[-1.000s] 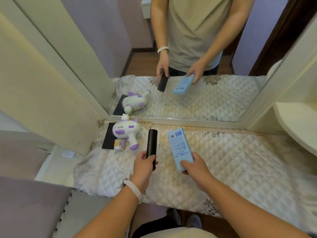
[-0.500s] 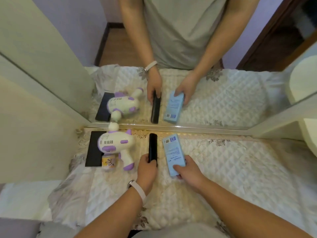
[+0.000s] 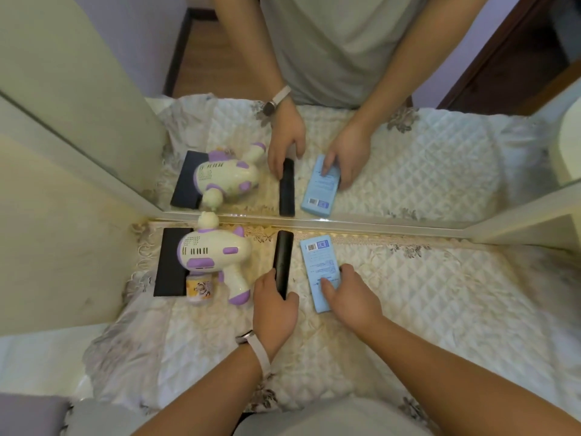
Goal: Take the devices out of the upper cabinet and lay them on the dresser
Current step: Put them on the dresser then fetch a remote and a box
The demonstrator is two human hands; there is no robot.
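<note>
light: fairly bright, soft, even, warm-tinted, source unseen | shadows: faint, short, beside left hand (image 3: 275,309) and right hand (image 3: 352,297) | sheen: pale on quilted cover (image 3: 440,294) | exposure: black device (image 3: 283,253) shows no surface detail | focus: small print on blue box (image 3: 319,262) unreadable; right edge smeared | distortion: mirror frame (image 3: 377,224) bows, corners stretched

A long black stick (image 3: 283,256) is lying flat on the quilted surface (image 3: 424,294), with the left hand (image 3: 275,309) holding its near end. Just beside it, a light blue box (image 3: 319,262) is lying label up, with the right hand (image 3: 352,300) holding it. A white and purple toy gun (image 3: 217,254) is lying on its side nearby.
</note>
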